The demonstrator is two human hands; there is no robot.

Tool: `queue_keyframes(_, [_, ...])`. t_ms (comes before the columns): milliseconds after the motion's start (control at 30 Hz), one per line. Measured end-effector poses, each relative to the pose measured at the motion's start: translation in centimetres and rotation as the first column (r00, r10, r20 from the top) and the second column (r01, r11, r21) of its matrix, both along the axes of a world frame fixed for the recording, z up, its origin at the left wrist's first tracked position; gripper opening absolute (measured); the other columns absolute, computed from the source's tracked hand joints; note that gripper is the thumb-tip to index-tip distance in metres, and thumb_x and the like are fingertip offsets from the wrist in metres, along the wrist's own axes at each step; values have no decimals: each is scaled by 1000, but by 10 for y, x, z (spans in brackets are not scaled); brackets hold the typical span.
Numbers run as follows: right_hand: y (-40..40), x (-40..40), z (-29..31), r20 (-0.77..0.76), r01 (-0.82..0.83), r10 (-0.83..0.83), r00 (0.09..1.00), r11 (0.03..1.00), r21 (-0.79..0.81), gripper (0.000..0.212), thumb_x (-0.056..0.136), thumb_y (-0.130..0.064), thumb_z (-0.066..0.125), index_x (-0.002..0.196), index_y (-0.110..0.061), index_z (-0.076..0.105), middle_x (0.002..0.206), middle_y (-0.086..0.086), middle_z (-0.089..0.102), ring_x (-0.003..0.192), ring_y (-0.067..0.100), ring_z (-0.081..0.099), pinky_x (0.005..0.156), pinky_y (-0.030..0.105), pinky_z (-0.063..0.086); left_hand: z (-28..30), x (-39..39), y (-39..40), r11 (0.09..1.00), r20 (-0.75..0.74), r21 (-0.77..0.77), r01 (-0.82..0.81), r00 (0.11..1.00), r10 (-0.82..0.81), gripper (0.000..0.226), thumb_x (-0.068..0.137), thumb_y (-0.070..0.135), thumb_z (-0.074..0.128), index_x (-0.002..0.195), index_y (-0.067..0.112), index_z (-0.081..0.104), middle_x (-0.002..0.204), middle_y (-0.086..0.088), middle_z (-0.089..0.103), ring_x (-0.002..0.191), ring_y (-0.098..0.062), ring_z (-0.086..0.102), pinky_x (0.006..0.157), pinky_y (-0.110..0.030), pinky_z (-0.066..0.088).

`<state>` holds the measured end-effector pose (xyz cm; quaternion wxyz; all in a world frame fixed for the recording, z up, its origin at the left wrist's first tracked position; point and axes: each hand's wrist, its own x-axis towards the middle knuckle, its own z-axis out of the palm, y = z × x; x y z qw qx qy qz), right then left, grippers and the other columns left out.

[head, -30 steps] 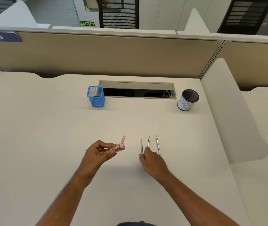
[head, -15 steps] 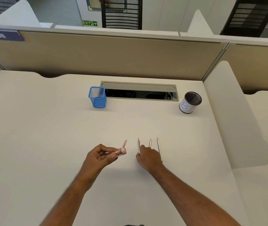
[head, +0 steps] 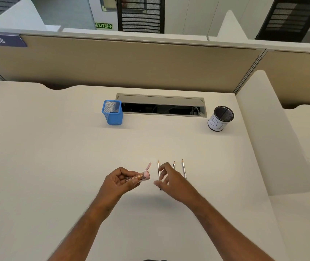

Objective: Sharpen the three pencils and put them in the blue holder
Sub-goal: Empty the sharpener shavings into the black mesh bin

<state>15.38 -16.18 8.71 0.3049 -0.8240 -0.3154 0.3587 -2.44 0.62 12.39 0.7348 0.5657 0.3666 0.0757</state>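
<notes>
Three thin grey pencils lie side by side at the frame's centre, tips pointing up-frame: the left pencil (head: 158, 171), the middle pencil (head: 174, 164) mostly hidden under my fingers, the right pencil (head: 183, 168). The blue holder (head: 112, 112), square mesh, stands upright, upper centre-left. I hold a clear sharpener (head: 140, 177), its pink cap flipped open.

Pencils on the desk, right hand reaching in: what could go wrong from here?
1. The three pencils lie close and parallel; the right hand, fingers spread over the leftmost pencil, may nudge its neighbours and set them rolling.
2. The pink sharpener in the left hand has its lid flipped open, so shavings could spill.
3. The black mesh cup stands nearer the pencils than the blue holder; a mix-up seems possible.
</notes>
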Motion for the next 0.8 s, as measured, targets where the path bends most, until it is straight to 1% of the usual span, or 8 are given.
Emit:
queue_keyframes(100, [-14,-1,25,-92,-26,40,995,989,144,65,85,-42,83,134,-49,41,127,-23,56,108,5,64,76,23,51,-1,3,-6,999,-2,-10,31,1000,-31,23,93,3,80,111,-5,69,116,-17,83,117,-33,78,106,-46,61])
queue_keyframes(167, [-20,-2,36,-114,-7,33,993,975,224,81,81,-39,89,142,-53,38,137,-27,52,120,4,61,80,28,57,-1,7,-10,998,0,-16,56,998,-56,24,93,3,81,111,-5,69,115,-18,83,116,-34,78,104,-44,62])
queue_keyframes(233, [-24,-5,44,-101,1,28,995,959,284,87,79,-37,91,147,-51,38,144,-28,50,127,3,58,87,28,58,1,10,-13,997,3,-21,77,997,-77,24,93,4,81,111,-4,68,115,-19,82,115,-35,78,104,-44,63])
queue_keyframes(333, [-30,-8,55,-61,16,4,998,943,331,78,81,-33,91,144,-45,46,146,-29,51,127,2,59,89,22,57,4,16,-18,995,12,-29,95,995,-94,24,93,4,81,111,-5,67,116,-20,82,115,-36,78,104,-45,62])
queue_keyframes(467, [-35,-12,63,-69,98,-77,995,918,385,56,86,-24,87,132,-38,59,132,-29,61,115,1,65,83,15,55,8,21,-25,992,32,-35,123,992,-122,25,94,3,81,111,-7,67,115,-20,82,113,-35,79,104,-46,62])
queue_keyframes(533, [-37,-12,65,-88,141,-114,990,894,425,51,85,-19,88,127,-35,63,129,-25,65,114,3,68,80,17,57,10,23,-29,990,42,-35,134,990,-132,25,95,4,80,112,-8,66,114,-21,82,112,-36,79,104,-46,62])
queue_keyframes(667, [-44,-9,67,-81,190,-172,982,867,461,47,83,-21,90,121,-35,66,125,-19,70,113,11,72,78,31,62,15,29,-35,988,66,-54,147,987,-144,24,96,4,78,111,-9,65,114,-23,82,112,-38,79,103,-45,63])
queue_keyframes(800, [-54,-9,70,-92,259,-245,965,843,472,32,85,-21,88,112,-30,72,114,-19,76,107,9,75,71,25,60,22,35,-43,984,91,-63,169,983,-163,28,96,7,78,111,-12,64,115,-25,81,113,-38,79,101,-44,64])
